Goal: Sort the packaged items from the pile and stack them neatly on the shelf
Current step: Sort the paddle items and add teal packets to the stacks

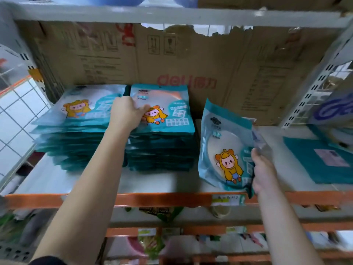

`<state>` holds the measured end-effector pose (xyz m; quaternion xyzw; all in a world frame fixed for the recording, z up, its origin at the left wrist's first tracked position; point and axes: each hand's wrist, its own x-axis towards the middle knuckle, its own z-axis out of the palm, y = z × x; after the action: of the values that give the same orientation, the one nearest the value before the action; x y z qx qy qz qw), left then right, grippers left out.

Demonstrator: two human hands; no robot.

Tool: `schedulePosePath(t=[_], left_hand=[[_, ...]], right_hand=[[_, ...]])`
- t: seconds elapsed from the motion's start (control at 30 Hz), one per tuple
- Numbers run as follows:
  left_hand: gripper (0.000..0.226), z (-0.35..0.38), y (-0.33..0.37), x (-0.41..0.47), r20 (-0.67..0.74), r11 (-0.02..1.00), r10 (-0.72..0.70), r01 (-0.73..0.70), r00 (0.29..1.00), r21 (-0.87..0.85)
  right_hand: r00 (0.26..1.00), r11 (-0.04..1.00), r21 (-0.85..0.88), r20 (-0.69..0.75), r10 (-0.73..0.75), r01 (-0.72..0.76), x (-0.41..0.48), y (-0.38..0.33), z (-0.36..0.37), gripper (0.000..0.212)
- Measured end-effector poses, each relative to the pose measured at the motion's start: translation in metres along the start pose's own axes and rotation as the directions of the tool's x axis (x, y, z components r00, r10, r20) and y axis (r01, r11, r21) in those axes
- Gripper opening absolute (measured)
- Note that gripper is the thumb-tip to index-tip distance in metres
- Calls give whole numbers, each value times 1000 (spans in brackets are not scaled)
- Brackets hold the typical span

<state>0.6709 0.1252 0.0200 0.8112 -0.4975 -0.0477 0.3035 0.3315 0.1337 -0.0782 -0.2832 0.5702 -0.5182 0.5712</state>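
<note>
The shelf fills the view, a pale board with an orange front rail, backed by a big brown carton along the far side. On it we have two piles of flat teal packs side by side: the left stack and the right stack, both about equally tall, their long axes running near to far.

Just right of the right stack, the held pack stands almost upright with its long axis vertical, printed face turned left towards the piles and its lower edge near the rail. Our right hand grips it by the right edge, fingers wrapped behind. Something clear and crinkled shows behind that edge; we cannot tell whether it is a second pack.

Our left hand lies on the top pack of the right stack, fingers hooked over its left edge into the gap between the piles, thumb on its face.

We judge that the right hand is nearer: the held pack needs tipping leftward, flat, onto the right stack, and the left hand sits exactly where it would land.

A teal pack lies flat far right, well clear. A small label sits on the rail.
</note>
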Motion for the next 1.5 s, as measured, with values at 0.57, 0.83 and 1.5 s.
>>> schedulePosePath(t=[0.57, 0.83, 1.5], left_hand=[[47, -7, 3, -8, 33, 1000, -3, 2, 999, 28], [28, -21, -53, -71, -349, 934, 340, -357, 873, 15], [43, 53, -172, -124, -36, 974, 202, -197, 979, 110]], right_hand=[[982, 989, 96, 145, -122, 108, -14, -23, 19, 35], [909, 967, 25, 334, -249, 255, -37, -75, 118, 22], [828, 812, -461, 559, -49, 359, -58, -35, 373, 27]])
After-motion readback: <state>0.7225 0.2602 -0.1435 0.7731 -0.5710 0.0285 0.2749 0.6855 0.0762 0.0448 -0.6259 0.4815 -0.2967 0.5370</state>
